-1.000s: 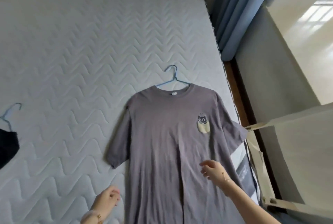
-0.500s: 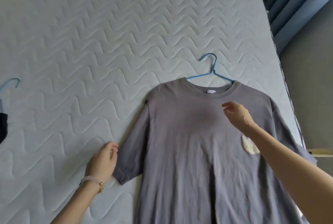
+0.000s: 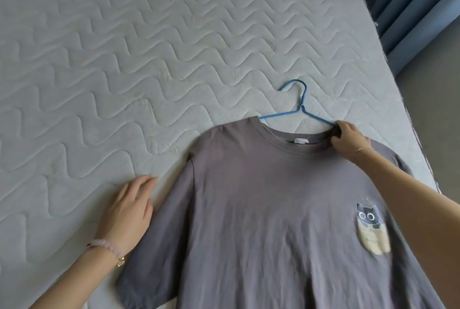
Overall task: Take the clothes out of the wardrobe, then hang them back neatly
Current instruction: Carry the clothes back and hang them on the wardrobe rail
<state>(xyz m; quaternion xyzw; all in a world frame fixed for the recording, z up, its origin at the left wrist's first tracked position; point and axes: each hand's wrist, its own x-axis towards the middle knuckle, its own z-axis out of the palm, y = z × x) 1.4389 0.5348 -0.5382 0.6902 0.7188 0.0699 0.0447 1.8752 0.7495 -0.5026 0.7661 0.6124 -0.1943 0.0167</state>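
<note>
A grey T-shirt (image 3: 268,209) with a cat print on its chest lies face up on the quilted mattress (image 3: 124,59). A blue wire hanger (image 3: 297,109) sits inside its neck, hook pointing away from me. My right hand (image 3: 347,138) pinches the right side of the collar where the hanger arm enters it. Flat on the mattress rests my left hand (image 3: 129,205), fingers apart, touching the edge of the shirt's left sleeve and holding nothing.
The mattress edge runs down the right side, with blue curtains (image 3: 413,5) and a grey wall (image 3: 443,119) beyond it. Bare mattress stretches to the left and far side of the shirt.
My right hand moved up from the shirt's chest to the collar and closed on it. My left hand slid forward beside the sleeve. The view shifted closer; the dark garment at left is out of frame.
</note>
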